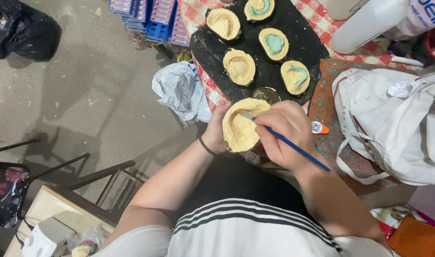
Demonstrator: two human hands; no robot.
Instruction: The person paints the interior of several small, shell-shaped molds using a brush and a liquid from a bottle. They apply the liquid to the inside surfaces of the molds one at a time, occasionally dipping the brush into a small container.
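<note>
Just below the black tray (303, 43), held up off the table: one yellow dental mould (240, 128), round and thick, with a row of tooth dents pressed into its smooth middle. Cupped from the side by the left hand (216, 131), fingers curled tight around its edge. Pinched in the right hand (286, 135), fingers pressed together: a thin blue brush (293, 148), tip down on the top part of the mould.

On the black tray: five more moulds, same yellow, same horseshoe dents. Three of them filled with soft green paste (274, 44); two plain yellow. At the tray's bottom edge, touching the held mould: one small round dish (266, 94), dark inside, what is in it too dim to tell.

Under the tray: a red and white checked cloth (322, 19). Left of the tray: a crumpled white plastic bag (179, 90) and a stack of blue crates (155, 16) on the grey floor. Right of the tray: a big white jug (365, 24) lying on its side and a floppy white cloth bag (398, 123) with long handles. Just right of the right hand: one small orange tag (320, 128).
</note>
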